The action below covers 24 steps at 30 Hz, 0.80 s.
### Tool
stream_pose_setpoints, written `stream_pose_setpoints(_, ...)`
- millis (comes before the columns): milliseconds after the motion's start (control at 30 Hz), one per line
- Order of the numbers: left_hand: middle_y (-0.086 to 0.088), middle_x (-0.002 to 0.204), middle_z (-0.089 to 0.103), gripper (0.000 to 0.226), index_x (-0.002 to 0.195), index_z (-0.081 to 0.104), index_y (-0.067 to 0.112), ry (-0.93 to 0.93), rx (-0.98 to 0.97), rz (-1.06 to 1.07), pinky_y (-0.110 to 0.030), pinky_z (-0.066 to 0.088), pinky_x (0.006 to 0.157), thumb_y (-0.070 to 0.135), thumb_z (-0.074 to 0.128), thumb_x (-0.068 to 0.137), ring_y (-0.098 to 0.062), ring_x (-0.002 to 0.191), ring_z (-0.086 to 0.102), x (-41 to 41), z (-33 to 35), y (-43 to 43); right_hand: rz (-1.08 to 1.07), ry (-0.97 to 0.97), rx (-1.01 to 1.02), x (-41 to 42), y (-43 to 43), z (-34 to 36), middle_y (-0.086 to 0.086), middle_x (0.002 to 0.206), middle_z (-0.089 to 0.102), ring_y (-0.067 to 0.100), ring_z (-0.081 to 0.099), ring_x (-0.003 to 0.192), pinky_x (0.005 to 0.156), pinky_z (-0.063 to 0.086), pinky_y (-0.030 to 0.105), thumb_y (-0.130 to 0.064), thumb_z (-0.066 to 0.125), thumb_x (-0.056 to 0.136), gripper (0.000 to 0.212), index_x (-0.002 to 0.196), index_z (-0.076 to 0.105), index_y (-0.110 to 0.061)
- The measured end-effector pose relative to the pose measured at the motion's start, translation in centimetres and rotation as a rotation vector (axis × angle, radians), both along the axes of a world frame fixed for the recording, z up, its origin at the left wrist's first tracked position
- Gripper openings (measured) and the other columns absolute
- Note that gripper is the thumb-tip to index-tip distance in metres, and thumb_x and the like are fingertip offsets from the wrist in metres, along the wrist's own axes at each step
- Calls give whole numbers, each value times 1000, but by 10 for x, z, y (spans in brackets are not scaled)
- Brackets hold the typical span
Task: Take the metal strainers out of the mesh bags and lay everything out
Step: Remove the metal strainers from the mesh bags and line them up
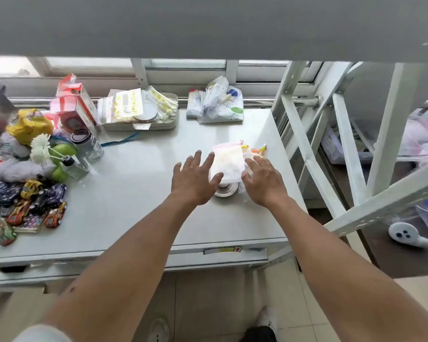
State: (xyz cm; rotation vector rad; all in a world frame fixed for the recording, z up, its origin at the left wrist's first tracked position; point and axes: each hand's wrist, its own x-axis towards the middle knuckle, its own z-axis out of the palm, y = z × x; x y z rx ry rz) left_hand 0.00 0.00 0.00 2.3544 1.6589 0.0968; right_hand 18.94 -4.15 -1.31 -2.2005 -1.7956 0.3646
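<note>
Fingers [199,160] of left hand [195,180] spread apart, flat, clamped on nothing; right hand [263,181] likewise splayed over bag heap. White mesh bag [227,165] lies between hands, right-centre of desk [139,193]; metal strainer [224,191] peeks from its near end. Advice: pin bag's closed end with one hand, draw strainer out at mouth, avoid snagging mesh, set apart.
</note>
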Motion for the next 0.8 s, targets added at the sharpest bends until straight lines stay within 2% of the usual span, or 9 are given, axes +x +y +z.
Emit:
stream_pose_setpoints(133,-6,164,11,67,153,11,34,43,4,-108,-49,16,118,60,31,95,-25,148,17,2,-7,1,15,-29,11,-10,-1,-4,9,152,41,26,27,145,113,31,45,-37,44,96,50,141,45,-17)
stream_pose_setpoints(300,-8,162,17,68,152,14,33,56,-26,-126,-48,23,115,58,38,94,-26,145,25,0,-14,7,49,-71,-3,-11,3,-4,10,148,45,29,31,144,113,33,45,-42,57,86,61,141,45,-18)
stream_pose_setpoints(433,-8,151,37,67,151,19,32,58,-50,-134,-46,35,107,58,41,93,-29,134,42,1,-22,9,78,-84,-15,-8,9,-7,10,144,48,31,34,141,111,36,45,-46,63,77,69,139,48,-20)
stream_pose_setpoints(567,-5,132,52,66,148,24,30,19,-108,-78,-43,47,92,54,48,92,-29,125,48,3,-26,0,98,-80,-22,-6,4,-10,9,147,46,31,34,142,111,37,45,-45,63,74,67,136,52,-21)
stream_pose_setpoints(800,-11,133,53,73,148,27,27,-198,-220,-12,-43,45,96,37,66,87,-30,128,43,8,-29,2,41,-39,-34,-11,-5,-11,7,155,37,29,32,143,112,34,42,-34,66,86,51,134,56,-20)
